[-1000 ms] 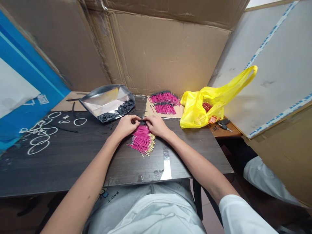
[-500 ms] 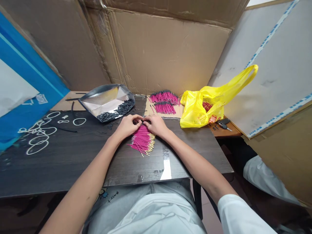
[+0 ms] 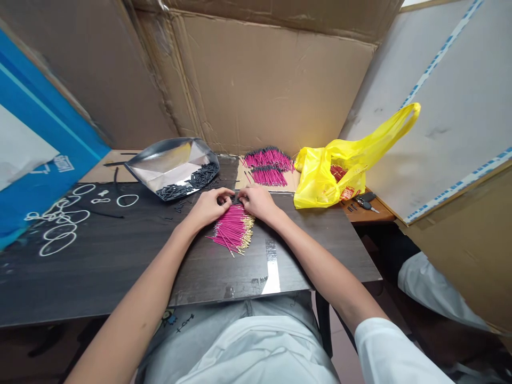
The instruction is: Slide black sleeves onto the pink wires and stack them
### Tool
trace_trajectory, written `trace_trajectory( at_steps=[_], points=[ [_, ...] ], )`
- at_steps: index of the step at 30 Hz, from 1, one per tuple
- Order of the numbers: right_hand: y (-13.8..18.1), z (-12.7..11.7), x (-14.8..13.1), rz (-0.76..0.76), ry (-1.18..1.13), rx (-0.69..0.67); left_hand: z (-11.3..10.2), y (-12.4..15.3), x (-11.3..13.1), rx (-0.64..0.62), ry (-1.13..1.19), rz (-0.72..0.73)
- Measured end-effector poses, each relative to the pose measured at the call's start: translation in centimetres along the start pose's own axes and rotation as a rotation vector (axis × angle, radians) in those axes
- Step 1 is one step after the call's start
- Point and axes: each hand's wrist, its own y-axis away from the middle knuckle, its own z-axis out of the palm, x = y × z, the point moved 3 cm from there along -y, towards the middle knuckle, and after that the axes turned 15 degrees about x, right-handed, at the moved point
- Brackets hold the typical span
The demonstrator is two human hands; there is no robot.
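Note:
A pile of short magenta wires [image 3: 232, 226] lies on the dark table in front of me, with gold-coloured tips along its right side and silvery ends at the left. At its far edge my left hand [image 3: 214, 205] is closed, thumb and forefinger pinched together. My right hand [image 3: 258, 201] is closed beside it, its fingertips bent down near the same edge. Small black pieces of tubing [image 3: 237, 199] show between the two hands. Whatever the fingertips hold is too small or too hidden to make out.
Behind my left hand an open foil-lined bag [image 3: 172, 168] holds many black tubing pieces. Magenta wires with black ends [image 3: 268, 168] lie in rows on cardboard. A yellow plastic bag [image 3: 320, 181] with red wires stands right, near keys [image 3: 366, 204]. White rubber bands [image 3: 60, 232] lie left.
My right fingertips have drawn slightly away from my left ones, so a small gap with black pieces shows between them. The whole view has shifted a little.

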Motion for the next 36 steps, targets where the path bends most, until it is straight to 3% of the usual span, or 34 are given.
trace_trajectory(
  at_steps=[6,16,36],
  points=[
    [0.2,-1.3,0.8,0.000,0.128,-0.024,-0.1,0.1,0.0,-0.009,-0.009,0.002],
    [0.4,-1.7,0.6,-0.117,0.218,-0.095,0.6,0.5,0.5,-0.016,-0.014,0.209],
    [0.7,-0.9,1.9,-0.094,0.147,-0.004,0.4,0.2,0.2,-0.062,-0.042,0.164]
  ],
)
